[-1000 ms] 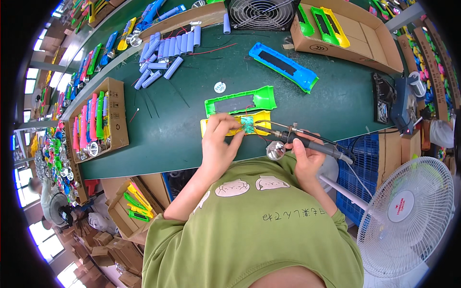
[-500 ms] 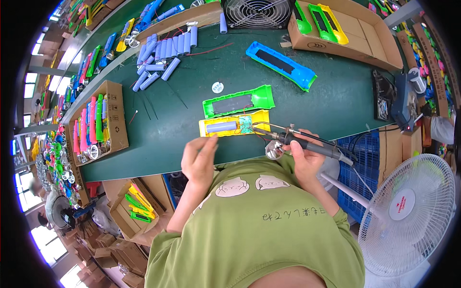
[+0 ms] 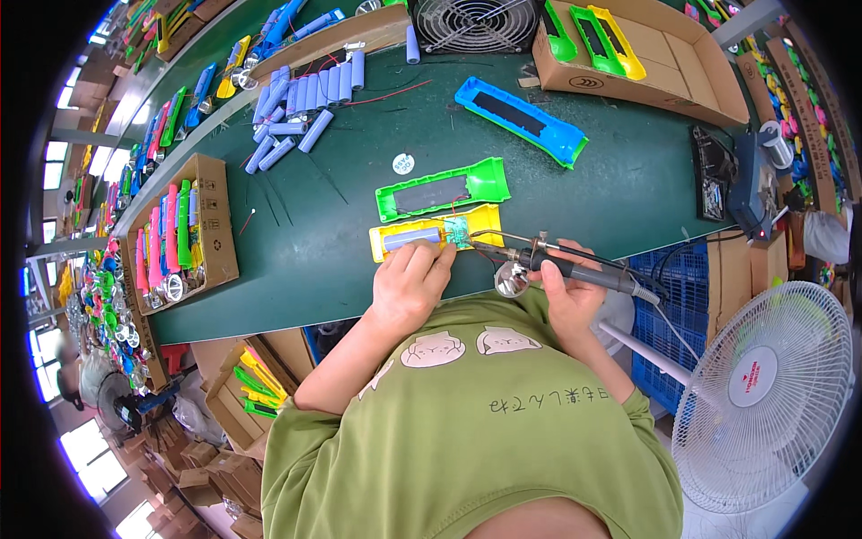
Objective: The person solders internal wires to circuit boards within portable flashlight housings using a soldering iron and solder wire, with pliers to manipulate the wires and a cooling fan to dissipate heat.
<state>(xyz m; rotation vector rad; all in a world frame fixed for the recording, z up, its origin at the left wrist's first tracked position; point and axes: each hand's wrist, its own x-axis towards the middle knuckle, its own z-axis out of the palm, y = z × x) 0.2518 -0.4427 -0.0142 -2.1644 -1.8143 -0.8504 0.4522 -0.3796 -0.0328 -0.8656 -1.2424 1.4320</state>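
Observation:
A yellow plastic flashlight housing [image 3: 488, 218] lies near the table's front edge, with a lavender battery cell [image 3: 411, 238] and a small green circuit board [image 3: 457, 232] in it. My right hand [image 3: 573, 285] is wrapped round a soldering iron [image 3: 579, 272], whose tip reaches the board's right side. At the housing's lower edge, my left hand [image 3: 413, 280] has its fingertips pinched close to the board; whatever they grip is too small to make out. A round reflector [image 3: 512, 279] hangs by wires below the iron. Just behind lies a green housing [image 3: 488, 181] with a dark strip inside.
Loose battery cells [image 3: 310, 94] are heaped at the back left. A blue housing [image 3: 521, 121] lies toward the back right, before a cardboard box [image 3: 669, 90]. To the right stands a soldering station [image 3: 752, 180]; a box of colored housings [image 3: 218, 216] sits left. A white fan [image 3: 754, 377] stands lower right.
My left hand has moved right and slightly up, from beside the battery's left end to the board. The right hand and soldering iron have stayed nearly still.

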